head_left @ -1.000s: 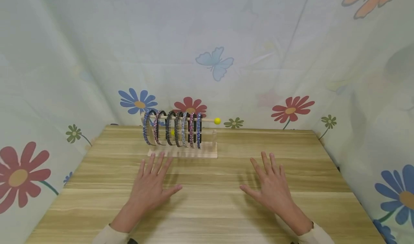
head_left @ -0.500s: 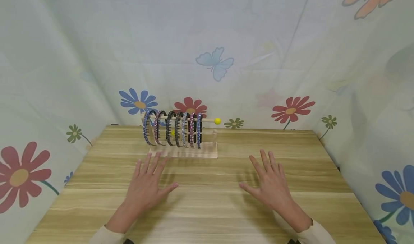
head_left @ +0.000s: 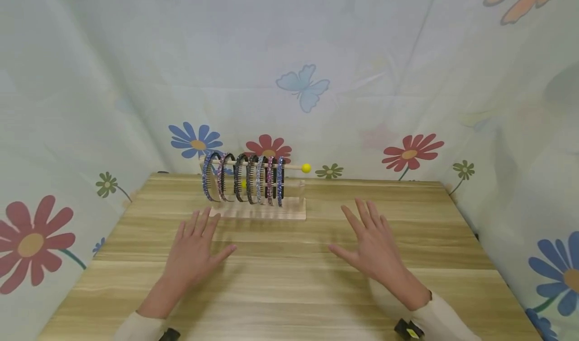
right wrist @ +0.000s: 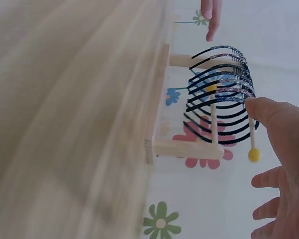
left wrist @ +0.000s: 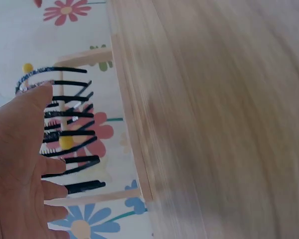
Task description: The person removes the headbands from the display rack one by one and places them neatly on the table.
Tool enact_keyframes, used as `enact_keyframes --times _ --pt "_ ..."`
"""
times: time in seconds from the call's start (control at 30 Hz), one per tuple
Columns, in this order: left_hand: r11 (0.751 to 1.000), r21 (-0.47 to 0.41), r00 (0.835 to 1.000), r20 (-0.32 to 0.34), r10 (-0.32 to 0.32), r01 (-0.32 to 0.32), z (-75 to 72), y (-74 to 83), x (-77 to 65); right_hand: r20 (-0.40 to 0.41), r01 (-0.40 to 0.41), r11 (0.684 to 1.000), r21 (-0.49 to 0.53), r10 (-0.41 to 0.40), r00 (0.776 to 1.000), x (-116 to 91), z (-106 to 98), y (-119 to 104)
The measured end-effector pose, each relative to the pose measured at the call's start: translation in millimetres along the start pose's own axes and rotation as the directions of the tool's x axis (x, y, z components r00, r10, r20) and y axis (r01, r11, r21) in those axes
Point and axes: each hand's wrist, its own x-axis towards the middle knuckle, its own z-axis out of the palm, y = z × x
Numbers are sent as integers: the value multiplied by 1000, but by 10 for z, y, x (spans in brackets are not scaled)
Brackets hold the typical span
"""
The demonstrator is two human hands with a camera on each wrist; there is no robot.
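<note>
Several glittery headbands (head_left: 258,180) with comb teeth hang in a row on a wooden rack (head_left: 296,208) at the back left of the table. Blue, pink, black and silver show among them. A yellow ball (head_left: 306,168) caps the right end of the upper rod. My left hand (head_left: 192,253) is spread with straight fingers, palm down, just in front of the rack's left end, holding nothing. To the right of the rack, my right hand (head_left: 375,245) is likewise spread and holds nothing. In both wrist views the rack (left wrist: 132,129) appears beyond the hand.
The wood-grain table (head_left: 289,291) reaches back to a pale cloth backdrop (head_left: 289,29) printed with flowers and butterflies. Cloth also stands along the left and right sides. A dark strap piece (head_left: 409,329) sits at the right sleeve.
My left hand has drifted left, away from the rack's front. My right hand has moved slightly forward and left. The headbands and rack stay where they were.
</note>
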Motion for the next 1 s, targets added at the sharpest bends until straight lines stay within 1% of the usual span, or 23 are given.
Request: enact_keyframes --times 0.13,0.3,0.37,0.43,0.53,0.63,0.77,0.9,1.0 --pt "1000 -5 1000 0 -22 22 -8 -110 26 0 18 999 33 -18 1000 79 -38 -67" --pt "999 -9 999 -14 -31 31 -16 -260 99 -31 39 996 85 -37 999 158 -63 -137" --pt "999 -33 999 -27 -37 36 -15 -322 137 -38 47 994 103 -44 998 189 -69 -163" --pt "996 -78 998 -35 -55 52 -10 -388 176 -39 54 990 129 -49 998 226 -74 -194" --pt "982 -164 995 -23 -96 91 6 -488 240 -30 59 983 172 -54 998 283 -86 -244" --pt "968 -217 991 -3 -133 129 44 -590 317 -15 54 972 227 -52 999 343 -101 -291" --pt "945 -287 987 17 -162 160 86 -695 401 -12 48 958 283 -46 999 424 -87 -344" --pt "911 -368 982 36 -187 187 104 -750 473 -21 32 949 315 -27 999 501 -59 -397" --pt "884 -418 977 55 -205 209 121 -778 530 -27 14 936 352 -5 1000 563 -52 -442"
